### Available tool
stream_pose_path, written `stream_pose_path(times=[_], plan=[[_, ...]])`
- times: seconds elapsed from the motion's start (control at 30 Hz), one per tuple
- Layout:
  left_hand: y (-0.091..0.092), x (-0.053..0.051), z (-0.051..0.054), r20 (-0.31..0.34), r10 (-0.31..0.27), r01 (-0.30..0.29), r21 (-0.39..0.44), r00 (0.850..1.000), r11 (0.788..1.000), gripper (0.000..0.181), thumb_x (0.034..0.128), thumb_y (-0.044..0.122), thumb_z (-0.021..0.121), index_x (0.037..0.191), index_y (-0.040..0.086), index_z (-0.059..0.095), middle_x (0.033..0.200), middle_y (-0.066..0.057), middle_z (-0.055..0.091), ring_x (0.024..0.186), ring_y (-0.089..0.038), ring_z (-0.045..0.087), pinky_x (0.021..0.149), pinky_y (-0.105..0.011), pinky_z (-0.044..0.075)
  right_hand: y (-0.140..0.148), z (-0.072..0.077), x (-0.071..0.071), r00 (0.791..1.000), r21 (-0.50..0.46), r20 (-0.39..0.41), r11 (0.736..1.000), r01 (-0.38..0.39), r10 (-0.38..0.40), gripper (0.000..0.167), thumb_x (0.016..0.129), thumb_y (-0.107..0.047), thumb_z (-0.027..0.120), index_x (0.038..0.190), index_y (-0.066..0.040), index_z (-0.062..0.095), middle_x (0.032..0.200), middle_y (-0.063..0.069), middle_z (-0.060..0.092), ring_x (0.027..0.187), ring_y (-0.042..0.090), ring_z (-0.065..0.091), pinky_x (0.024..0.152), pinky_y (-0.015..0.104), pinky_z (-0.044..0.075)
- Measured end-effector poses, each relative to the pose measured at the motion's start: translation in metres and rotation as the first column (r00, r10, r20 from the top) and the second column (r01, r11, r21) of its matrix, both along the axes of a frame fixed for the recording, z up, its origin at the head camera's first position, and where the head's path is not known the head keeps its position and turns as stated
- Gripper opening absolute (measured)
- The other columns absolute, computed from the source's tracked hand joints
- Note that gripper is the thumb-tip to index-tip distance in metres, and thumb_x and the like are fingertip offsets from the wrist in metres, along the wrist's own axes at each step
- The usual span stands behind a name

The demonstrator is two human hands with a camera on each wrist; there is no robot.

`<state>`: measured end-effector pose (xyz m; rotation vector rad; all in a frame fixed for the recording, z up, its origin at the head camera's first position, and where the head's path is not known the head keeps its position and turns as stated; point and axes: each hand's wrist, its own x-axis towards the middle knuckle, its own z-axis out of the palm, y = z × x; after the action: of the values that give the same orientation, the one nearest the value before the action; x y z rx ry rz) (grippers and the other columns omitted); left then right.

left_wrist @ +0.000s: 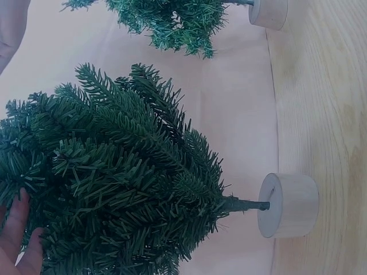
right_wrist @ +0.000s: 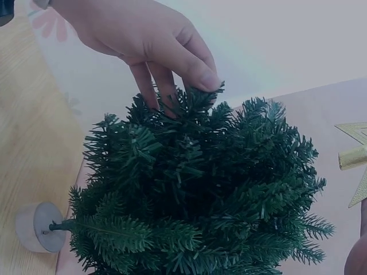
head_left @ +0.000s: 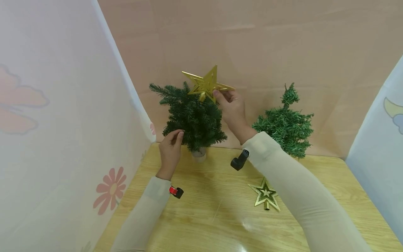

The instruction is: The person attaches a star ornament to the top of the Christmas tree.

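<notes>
My right hand (head_left: 233, 109) pinches a gold star tree topper (head_left: 207, 83) by one of its points, above a small dark green artificial Christmas tree (head_left: 196, 120). The star's short tube points downward near the treetop. At the tree's left side, my left hand (head_left: 170, 150) pinches a branch between thumb and fingers, as the right wrist view shows with the left hand (right_wrist: 155, 48) at the needles. Only part of the star (right_wrist: 358, 154) enters that view's right edge. The tree stands upright on a pale round base (left_wrist: 289, 205).
A lighter green artificial tree (head_left: 284, 129) stands to the right, partly behind my right forearm. A second gold star topper (head_left: 267, 193) lies on the wooden table (head_left: 201, 217). A pink backdrop (head_left: 283, 42) hangs behind, with a patterned white cloth (head_left: 72, 105) on the left.
</notes>
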<state>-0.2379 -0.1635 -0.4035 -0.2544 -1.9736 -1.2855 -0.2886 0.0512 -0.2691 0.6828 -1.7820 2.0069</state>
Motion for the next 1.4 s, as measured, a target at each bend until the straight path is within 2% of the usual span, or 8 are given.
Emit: stream_pose_path(times=[0.2,0.57,0.77,0.9,1.2,1.4], plan=[[0.001,0.000,0.000,-0.001,0.003,-0.003,0.007,1.000,1.000,0.028,0.0981,0.033,0.060,0.110,0.012,0.073,0.102,-0.002,0.071,0.084,-0.015,0.067,0.075,-0.037,0.055,-0.001,0.002,-0.005,0.998,-0.055,-0.050,0.998,-0.037,0.034,0.029,0.094,-0.018,0.066,0.120,-0.004,0.066,0.118,0.010,0.067,0.111,0.021,0.062,0.096,0.034,0.048],[0.002,0.000,0.000,0.010,0.001,-0.001,0.012,1.000,1.000,0.028,0.0982,0.034,0.059,0.110,0.012,0.073,0.102,-0.003,0.071,0.084,-0.016,0.067,0.075,-0.039,0.055,-0.007,0.013,-0.005,0.999,-0.034,-0.027,0.999,-0.038,0.037,0.030,0.095,-0.016,0.065,0.122,-0.002,0.065,0.119,0.010,0.067,0.109,0.019,0.063,0.097,0.033,0.047],[0.002,0.001,0.000,0.015,-0.001,0.001,0.003,1.000,1.000,0.029,0.0986,0.033,0.059,0.111,0.011,0.073,0.101,-0.003,0.071,0.084,-0.016,0.066,0.075,-0.038,0.055,-0.011,0.027,0.012,0.998,-0.041,-0.033,0.998,-0.054,0.052,0.026,0.096,-0.005,0.062,0.120,0.004,0.064,0.118,0.016,0.066,0.108,0.021,0.064,0.095,0.034,0.048],[0.002,0.003,0.001,0.013,0.010,-0.010,0.000,1.000,1.000,0.028,0.0986,0.033,0.059,0.111,0.012,0.073,0.101,-0.003,0.071,0.083,-0.016,0.066,0.074,-0.038,0.055,-0.015,0.032,0.019,0.998,-0.024,-0.029,0.998,-0.057,0.056,0.027,0.096,-0.006,0.061,0.121,0.005,0.063,0.120,0.016,0.065,0.110,0.021,0.063,0.096,0.033,0.048],[0.001,0.001,0.000,0.013,0.010,-0.010,-0.010,1.000,1.000,0.028,0.0984,0.033,0.059,0.111,0.012,0.073,0.101,-0.003,0.071,0.083,-0.016,0.067,0.073,-0.037,0.055,-0.020,0.034,0.020,0.998,-0.005,-0.020,0.998,-0.058,0.058,0.025,0.097,-0.008,0.061,0.118,0.004,0.065,0.116,0.015,0.068,0.110,0.026,0.063,0.095,0.033,0.048],[0.000,0.002,0.001,0.014,0.014,-0.014,-0.011,1.000,1.000,0.028,0.0991,0.034,0.058,0.111,0.013,0.072,0.100,-0.002,0.071,0.082,-0.016,0.067,0.073,-0.036,0.055,-0.020,0.032,0.012,0.999,0.019,-0.013,0.999,-0.039,0.039,0.028,0.096,-0.010,0.062,0.121,0.002,0.064,0.119,0.014,0.067,0.109,0.020,0.063,0.096,0.032,0.048]])
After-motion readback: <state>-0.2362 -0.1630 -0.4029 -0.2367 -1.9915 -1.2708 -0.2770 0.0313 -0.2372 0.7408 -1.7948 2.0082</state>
